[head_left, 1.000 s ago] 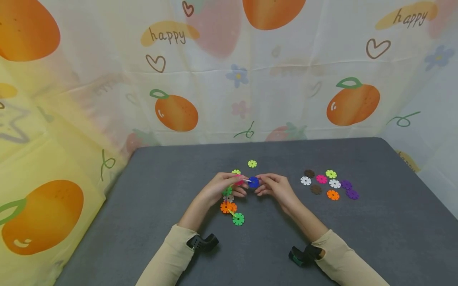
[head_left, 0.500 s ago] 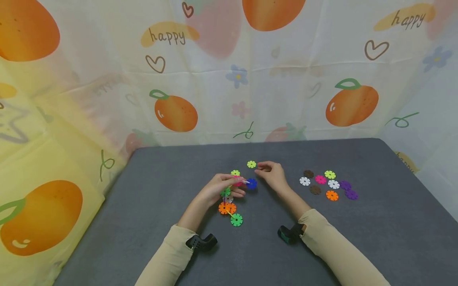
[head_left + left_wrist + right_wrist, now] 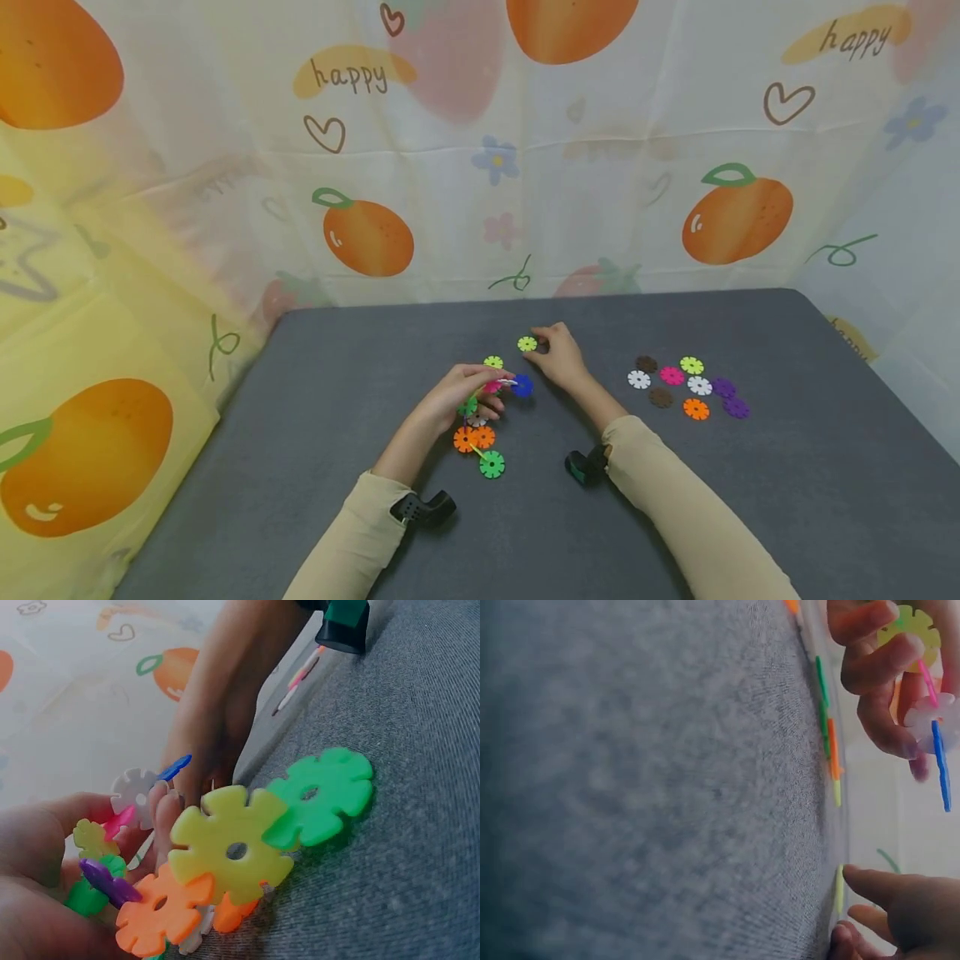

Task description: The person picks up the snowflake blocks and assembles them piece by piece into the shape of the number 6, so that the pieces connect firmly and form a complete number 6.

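My left hand (image 3: 450, 396) holds a linked chain of coloured notched discs, pinching it near a pink disc (image 3: 118, 823). A white disc (image 3: 135, 796) follows, with a blue disc (image 3: 522, 385) at the free end. Down the other way hang purple (image 3: 109, 882), orange (image 3: 169, 919), yellow (image 3: 225, 862) and green (image 3: 322, 795) discs, the green one close over the table. The palm and fingers hide part of the chain. At the back, my right hand (image 3: 558, 358) has thumb and finger at opposite edges of a yellow notched disc (image 3: 527, 343) lying flat on the table.
To the right lies a loose group of notched discs, among them brown (image 3: 661, 397), pink (image 3: 672, 376), white (image 3: 701, 386), orange (image 3: 697, 409) and purple (image 3: 737, 407) ones. A printed cloth (image 3: 450, 208) hangs behind the grey table (image 3: 337, 375).
My right hand has left the blue disc and moved back and to the left, onto the yellow disc. The left hand keeps its hold, and the chain has shifted slightly left.
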Available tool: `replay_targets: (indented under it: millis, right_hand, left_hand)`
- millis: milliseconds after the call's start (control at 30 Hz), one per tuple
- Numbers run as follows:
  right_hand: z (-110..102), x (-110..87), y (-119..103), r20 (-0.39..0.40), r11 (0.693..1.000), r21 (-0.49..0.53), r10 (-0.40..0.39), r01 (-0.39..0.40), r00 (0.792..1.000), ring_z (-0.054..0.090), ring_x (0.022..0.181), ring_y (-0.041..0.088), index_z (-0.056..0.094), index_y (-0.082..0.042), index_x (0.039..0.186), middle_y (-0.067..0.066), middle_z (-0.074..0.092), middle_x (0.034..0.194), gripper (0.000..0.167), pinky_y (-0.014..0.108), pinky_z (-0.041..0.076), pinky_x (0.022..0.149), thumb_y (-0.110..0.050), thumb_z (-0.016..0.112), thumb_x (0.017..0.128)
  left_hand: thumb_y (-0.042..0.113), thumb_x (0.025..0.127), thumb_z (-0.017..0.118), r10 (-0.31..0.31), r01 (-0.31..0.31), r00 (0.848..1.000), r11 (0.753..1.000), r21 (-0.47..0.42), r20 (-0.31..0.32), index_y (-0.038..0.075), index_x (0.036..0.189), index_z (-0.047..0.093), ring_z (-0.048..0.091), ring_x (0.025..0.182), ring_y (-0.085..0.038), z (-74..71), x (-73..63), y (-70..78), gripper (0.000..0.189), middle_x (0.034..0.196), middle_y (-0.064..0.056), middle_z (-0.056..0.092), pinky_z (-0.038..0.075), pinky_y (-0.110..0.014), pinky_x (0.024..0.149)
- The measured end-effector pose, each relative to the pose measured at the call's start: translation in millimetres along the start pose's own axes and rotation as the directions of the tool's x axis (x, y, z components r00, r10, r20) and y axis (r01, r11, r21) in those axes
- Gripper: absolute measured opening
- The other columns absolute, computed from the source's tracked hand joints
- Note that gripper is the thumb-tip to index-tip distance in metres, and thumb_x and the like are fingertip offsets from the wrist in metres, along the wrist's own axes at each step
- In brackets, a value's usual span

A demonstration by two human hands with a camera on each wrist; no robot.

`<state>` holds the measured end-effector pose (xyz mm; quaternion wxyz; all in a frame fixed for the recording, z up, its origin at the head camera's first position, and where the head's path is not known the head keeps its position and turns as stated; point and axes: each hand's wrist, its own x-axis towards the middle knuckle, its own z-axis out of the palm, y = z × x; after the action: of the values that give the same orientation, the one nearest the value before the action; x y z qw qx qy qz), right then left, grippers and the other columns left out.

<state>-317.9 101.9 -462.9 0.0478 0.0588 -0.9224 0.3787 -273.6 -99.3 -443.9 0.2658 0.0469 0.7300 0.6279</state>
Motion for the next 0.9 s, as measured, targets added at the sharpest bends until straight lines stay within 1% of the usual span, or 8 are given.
replay_targets:
  millis: [67, 200, 267, 400, 467, 600, 700, 900]
  right_hand:
    - [1, 0.5, -1, 0.009, 1.000, -0.027, 0.000, 0.000, 1.000, 0.053, 0.092, 0.026, 0.060, -0.001, 0.130, 0.018, 0.053, 0.107, 0.046, 0.040, 0.046, 0.081, -0.020, 0.071, 0.090]
    - [2, -0.9, -2, -0.020, 1.000, -0.004, 0.023, -0.024, 1.000, 0.052, 0.092, 0.028, 0.068, -0.002, 0.118, 0.018, 0.053, 0.106, 0.034, 0.042, 0.047, 0.082, -0.017, 0.073, 0.088]
    - [2, -2.2, -2, -0.034, 0.999, 0.022, 0.044, -0.043, 0.998, 0.053, 0.094, 0.029, 0.069, -0.001, 0.112, 0.018, 0.053, 0.106, 0.030, 0.043, 0.048, 0.084, -0.016, 0.074, 0.087]
    - [0, -5.0, -2, -0.062, 0.988, 0.129, 0.093, -0.084, 0.994, 0.058, 0.097, 0.034, 0.067, 0.001, 0.103, 0.021, 0.058, 0.106, 0.025, 0.043, 0.051, 0.087, -0.010, 0.077, 0.083]
    - [-1, -7.0, 0, -0.086, 0.977, 0.191, 0.113, -0.095, 0.990, 0.062, 0.093, 0.032, 0.066, 0.002, 0.099, 0.022, 0.063, 0.102, 0.022, 0.038, 0.053, 0.081, -0.006, 0.077, 0.082]
    - [-6, -14.7, 3, -0.111, 0.941, 0.332, 0.108, -0.066, 0.988, 0.066, 0.068, 0.026, 0.067, 0.005, 0.100, 0.024, 0.069, 0.089, 0.018, 0.027, 0.054, 0.060, 0.003, 0.071, 0.083]
    - [-9, -23.8, 4, -0.107, 0.904, 0.428, 0.068, -0.016, 0.992, 0.064, 0.056, 0.020, 0.068, 0.006, 0.106, 0.027, 0.068, 0.087, 0.020, 0.022, 0.051, 0.051, 0.005, 0.067, 0.086]
    - [-14, -48.0, 1, -0.163, 0.822, 0.564, 0.019, 0.077, 0.986, 0.065, 0.061, 0.012, 0.067, 0.008, 0.105, 0.030, 0.067, 0.093, 0.017, 0.027, 0.058, 0.058, 0.001, 0.066, 0.090]
  left_hand:
    - [0.034, 0.101, 0.053, -0.004, 0.004, 1.000, 1.000, 0.015, 0.014, 0.012, 0.122, 0.069, 0.064, 0.055, -0.012, 0.1, 0.9, 0.3, 0.034, 0.067, -0.003, 0.067, 0.052, -0.027, 0.051]
    - [0.033, 0.103, 0.049, 0.010, -0.012, 0.999, 0.999, 0.046, 0.041, 0.011, 0.125, 0.067, 0.062, 0.057, -0.011, 0.5, 2.6, 0.1, 0.036, 0.064, -0.001, 0.064, 0.059, -0.027, 0.060]
    - [0.032, 0.103, 0.048, 0.014, -0.017, 0.999, 0.998, 0.054, 0.045, 0.010, 0.126, 0.066, 0.062, 0.056, -0.011, 0.4, 2.9, -0.1, 0.037, 0.063, -0.001, 0.064, 0.058, -0.027, 0.060]
    - [0.031, 0.103, 0.048, 0.011, -0.012, 1.000, 0.999, 0.038, 0.026, 0.008, 0.126, 0.065, 0.062, 0.054, -0.010, 0.5, 2.6, -0.2, 0.037, 0.061, -0.001, 0.064, 0.056, -0.026, 0.057]
    - [0.028, 0.103, 0.049, 0.009, -0.009, 1.000, 1.000, 0.019, 0.006, 0.006, 0.125, 0.065, 0.061, 0.053, -0.010, 0.9, 2.7, 0.1, 0.036, 0.061, -0.001, 0.064, 0.055, -0.026, 0.055]
    - [0.027, 0.102, 0.049, -0.001, 0.000, 0.999, 1.000, -0.031, -0.036, 0.004, 0.124, 0.066, 0.060, 0.053, -0.010, 1.8, 3.0, 0.8, 0.035, 0.062, -0.001, 0.063, 0.055, -0.025, 0.056]
    - [0.028, 0.102, 0.049, -0.007, 0.004, 0.999, 0.998, -0.057, -0.053, 0.006, 0.124, 0.066, 0.059, 0.053, -0.010, 2.4, 3.6, 1.5, 0.035, 0.066, -0.002, 0.063, 0.055, -0.024, 0.057]
    - [0.029, 0.102, 0.049, 0.001, -0.007, 0.997, 0.997, -0.079, -0.073, 0.007, 0.126, 0.065, 0.059, 0.056, -0.010, 4.4, 4.3, 2.0, 0.036, 0.073, -0.003, 0.064, 0.056, -0.024, 0.060]
